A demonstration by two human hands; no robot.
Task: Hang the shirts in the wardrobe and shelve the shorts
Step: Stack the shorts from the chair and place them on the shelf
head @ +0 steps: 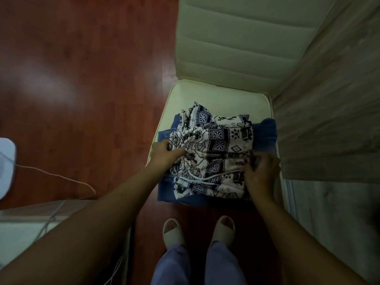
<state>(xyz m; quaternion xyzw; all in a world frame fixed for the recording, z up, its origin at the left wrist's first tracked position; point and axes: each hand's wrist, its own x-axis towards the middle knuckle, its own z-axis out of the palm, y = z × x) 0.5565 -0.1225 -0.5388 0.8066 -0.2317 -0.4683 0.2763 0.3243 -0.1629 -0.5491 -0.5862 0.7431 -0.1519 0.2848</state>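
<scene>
Patterned shorts (213, 153) stacked on blue cloth (265, 130) on chair (181, 95), left hand (166, 153) and right hand (261, 171) each gripping the stack's sides

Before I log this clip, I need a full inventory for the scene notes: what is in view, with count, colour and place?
patterned shorts: a folded stack, exact count unclear, white with dark blue print, on the blue garment
drawstring: one, white, across the front of the stack
blue garment: at least one, folded, under the stack on the seat
chair: one, cream, padded, centre
floor: red-brown wood, left
white object: one, left edge, with a thin cord
slippers: two, cream, bottom centre
trousers: blue-grey, bottom
left hand: fingers on the stack's left side
right hand: fingers gripping the stack's right edge
</scene>
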